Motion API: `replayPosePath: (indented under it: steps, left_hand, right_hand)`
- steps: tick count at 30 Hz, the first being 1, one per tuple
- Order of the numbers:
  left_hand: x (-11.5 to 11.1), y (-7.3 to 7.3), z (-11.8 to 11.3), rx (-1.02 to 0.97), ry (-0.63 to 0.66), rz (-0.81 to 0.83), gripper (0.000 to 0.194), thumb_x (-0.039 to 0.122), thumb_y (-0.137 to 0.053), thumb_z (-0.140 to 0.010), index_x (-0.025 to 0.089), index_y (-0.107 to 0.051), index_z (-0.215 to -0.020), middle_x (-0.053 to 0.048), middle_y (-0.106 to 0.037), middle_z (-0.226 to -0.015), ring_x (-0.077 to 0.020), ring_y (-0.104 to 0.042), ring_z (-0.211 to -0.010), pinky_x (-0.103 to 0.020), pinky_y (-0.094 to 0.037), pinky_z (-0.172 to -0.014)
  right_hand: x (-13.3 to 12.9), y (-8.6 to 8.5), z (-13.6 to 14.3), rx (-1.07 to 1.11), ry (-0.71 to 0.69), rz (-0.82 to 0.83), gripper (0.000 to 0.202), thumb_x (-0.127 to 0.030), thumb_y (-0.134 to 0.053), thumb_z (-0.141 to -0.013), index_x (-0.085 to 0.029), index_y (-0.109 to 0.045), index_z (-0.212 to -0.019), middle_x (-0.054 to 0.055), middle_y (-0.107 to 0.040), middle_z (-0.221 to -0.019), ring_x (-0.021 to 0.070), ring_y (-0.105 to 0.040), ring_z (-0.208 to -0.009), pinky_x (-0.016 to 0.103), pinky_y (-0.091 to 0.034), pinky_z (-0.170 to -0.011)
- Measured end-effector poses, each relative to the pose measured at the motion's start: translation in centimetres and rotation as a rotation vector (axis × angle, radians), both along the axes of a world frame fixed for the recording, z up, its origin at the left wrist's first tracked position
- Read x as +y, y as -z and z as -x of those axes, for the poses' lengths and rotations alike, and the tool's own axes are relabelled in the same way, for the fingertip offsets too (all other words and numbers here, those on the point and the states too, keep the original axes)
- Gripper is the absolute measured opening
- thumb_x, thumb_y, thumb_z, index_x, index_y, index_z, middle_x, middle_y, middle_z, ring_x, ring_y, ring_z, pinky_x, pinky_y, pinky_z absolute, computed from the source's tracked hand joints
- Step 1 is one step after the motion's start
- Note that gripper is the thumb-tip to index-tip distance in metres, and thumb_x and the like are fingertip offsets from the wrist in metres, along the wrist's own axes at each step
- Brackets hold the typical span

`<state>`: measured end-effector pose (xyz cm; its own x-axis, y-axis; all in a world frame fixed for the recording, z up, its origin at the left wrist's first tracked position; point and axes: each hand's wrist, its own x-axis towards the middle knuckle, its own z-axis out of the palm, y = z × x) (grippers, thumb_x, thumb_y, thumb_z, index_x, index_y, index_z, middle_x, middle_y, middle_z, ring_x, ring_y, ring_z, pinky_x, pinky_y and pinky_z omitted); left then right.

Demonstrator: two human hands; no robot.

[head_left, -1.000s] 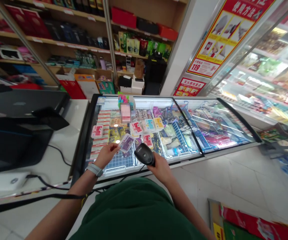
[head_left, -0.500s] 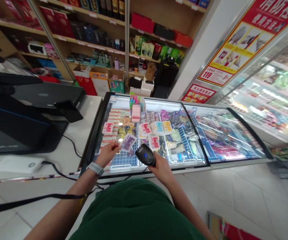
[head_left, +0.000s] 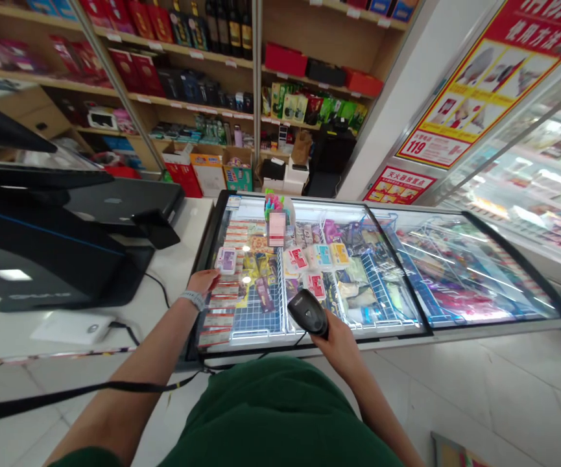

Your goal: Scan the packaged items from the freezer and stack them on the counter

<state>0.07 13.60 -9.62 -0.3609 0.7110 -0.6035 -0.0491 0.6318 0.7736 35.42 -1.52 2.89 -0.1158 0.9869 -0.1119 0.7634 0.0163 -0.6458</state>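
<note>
My left hand (head_left: 204, 283), with a watch band at its wrist, is at the left end of the freezer's glass top. Its fingers are closed at the lower corner of a small clear pack with a purple label (head_left: 227, 260). My right hand (head_left: 339, 342) grips a black barcode scanner (head_left: 308, 312), whose head points left over the glass. Beyond the scanner lie packs with red labels (head_left: 296, 260), a blue-labelled pack (head_left: 322, 255) and a yellow-labelled pack (head_left: 340, 253).
A chest freezer (head_left: 326, 340) with goods under glass stretches across. Colourful items in a holder (head_left: 277, 204) stand at its back edge. On the left, a counter (head_left: 195, 220) carries a black register (head_left: 41, 253) and a white box (head_left: 72, 327) with a cable. Stocked shelves stand behind.
My left hand has carried the purple-labelled pack leftward, to where a red-labelled pack lay. My right hand still holds the scanner. The whole view has shifted slightly.
</note>
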Motion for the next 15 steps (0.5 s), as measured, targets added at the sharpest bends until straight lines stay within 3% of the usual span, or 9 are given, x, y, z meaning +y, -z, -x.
replayPosePath:
  steps: [3, 6, 11, 15]
  left_hand:
    - [1.6, 0.3, 1.0, 0.021, 0.004, 0.064, 0.024, 0.033, -0.057, -0.090, 0.013, -0.060, -0.103, -0.003, -0.064, -0.093, -0.0110, -0.061, -0.074, -0.028, -0.053, -0.065]
    - [2.6, 0.6, 1.4, 0.048, 0.021, 0.102, 0.026, 0.033, -0.057, -0.090, 0.013, -0.059, -0.108, -0.005, -0.063, -0.099, -0.0125, -0.062, -0.079, -0.029, -0.054, -0.067]
    - [3.5, 1.0, 1.4, 0.145, 0.043, 0.108, 0.018, 0.030, -0.060, -0.087, 0.012, -0.061, -0.087, 0.000, -0.063, -0.075, -0.0092, -0.059, -0.062, -0.024, -0.050, -0.058]
    - [3.6, 1.0, 1.8, 0.287, 0.076, 0.037, 0.017, 0.028, -0.069, -0.069, 0.015, -0.059, -0.066, -0.002, -0.060, -0.055, -0.0170, -0.061, -0.058, -0.027, -0.046, -0.055]
  right_hand:
    - [-0.2, 0.0, -0.2, -0.016, 0.027, 0.003, 0.015, -0.020, -0.055, -0.075, -0.018, -0.053, -0.090, 0.005, -0.063, -0.085, 0.0209, -0.058, -0.076, 0.027, -0.039, -0.067]
    - [-0.4, 0.0, -0.4, -0.042, 0.051, 0.008, 0.017, -0.018, -0.056, -0.074, -0.018, -0.054, -0.091, 0.006, -0.063, -0.086, 0.0213, -0.059, -0.078, 0.027, -0.038, -0.067]
    - [-0.5, 0.2, -0.5, -0.068, 0.073, 0.008, 0.022, -0.017, -0.056, -0.074, -0.018, -0.054, -0.096, 0.006, -0.064, -0.088, 0.0211, -0.059, -0.079, 0.026, -0.038, -0.068]
    - [-0.5, 0.1, -0.4, -0.071, 0.069, 0.010, 0.019, -0.017, -0.056, -0.074, -0.018, -0.054, -0.093, 0.006, -0.064, -0.087, 0.0207, -0.059, -0.078, 0.026, -0.038, -0.067]
